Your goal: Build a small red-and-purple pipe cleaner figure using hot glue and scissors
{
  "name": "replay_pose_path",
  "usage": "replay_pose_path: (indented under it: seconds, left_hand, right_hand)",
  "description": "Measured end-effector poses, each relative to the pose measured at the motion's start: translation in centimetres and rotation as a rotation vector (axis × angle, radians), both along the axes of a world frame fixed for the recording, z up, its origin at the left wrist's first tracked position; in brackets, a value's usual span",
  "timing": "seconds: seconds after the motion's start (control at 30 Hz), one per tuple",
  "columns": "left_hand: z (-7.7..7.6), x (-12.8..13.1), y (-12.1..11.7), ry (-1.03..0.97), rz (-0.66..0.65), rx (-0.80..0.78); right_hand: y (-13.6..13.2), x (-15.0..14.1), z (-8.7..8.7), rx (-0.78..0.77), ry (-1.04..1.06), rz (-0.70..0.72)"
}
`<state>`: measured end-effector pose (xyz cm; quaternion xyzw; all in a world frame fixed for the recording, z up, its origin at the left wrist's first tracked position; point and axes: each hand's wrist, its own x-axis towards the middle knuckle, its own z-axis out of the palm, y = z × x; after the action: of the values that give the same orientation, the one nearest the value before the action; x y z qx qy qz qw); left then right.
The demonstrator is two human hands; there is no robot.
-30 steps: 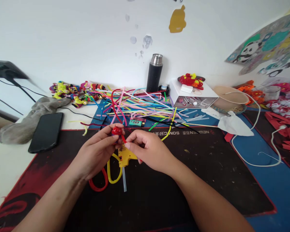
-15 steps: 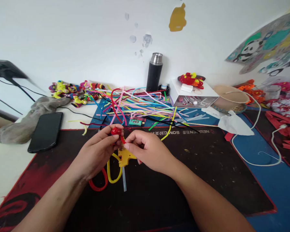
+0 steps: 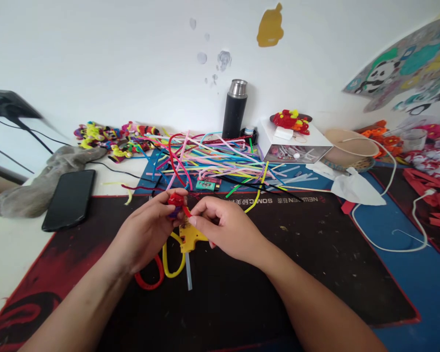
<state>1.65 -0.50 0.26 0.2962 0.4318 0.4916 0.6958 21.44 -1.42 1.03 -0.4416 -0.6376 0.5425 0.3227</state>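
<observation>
My left hand (image 3: 151, 222) is closed around a small red pipe-cleaner figure (image 3: 176, 199) with a purple part showing below its red top. From its right side comes a short red pipe cleaner (image 3: 186, 211), pinched between the thumb and forefinger of my right hand (image 3: 220, 222). Beneath my hands a yellow hot glue gun (image 3: 190, 238) lies on the black mat, a clear glue stick (image 3: 189, 274) jutting from its back end. Next to it are a yellow loop (image 3: 173, 276) and a red loop (image 3: 150, 286), partly covered by my left hand.
Behind my hands lies a wide pile of coloured pipe cleaners (image 3: 212, 156). A black thermos (image 3: 235, 112) stands by the wall, left of a white box (image 3: 296, 144). At left are a phone (image 3: 69, 200) and finished-looking figures (image 3: 95, 136). A white cable (image 3: 388, 249) curls at right.
The figure has turned slightly in my left hand, so its purple part now shows. My right hand has hardly moved and keeps its pinch.
</observation>
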Motion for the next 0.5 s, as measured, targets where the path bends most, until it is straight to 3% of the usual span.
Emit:
replay_pose_path:
  seconds: [0.2, 0.5]
  left_hand:
    - [0.43, 0.1, -0.03, -0.05, 0.005, -0.033]
    - [-0.01, -0.09, -0.06, 0.011, -0.002, 0.055]
  right_hand:
    - [0.07, -0.06, -0.09, -0.001, -0.002, -0.004]
    - [0.11, -0.04, -0.02, -0.01, 0.002, -0.027]
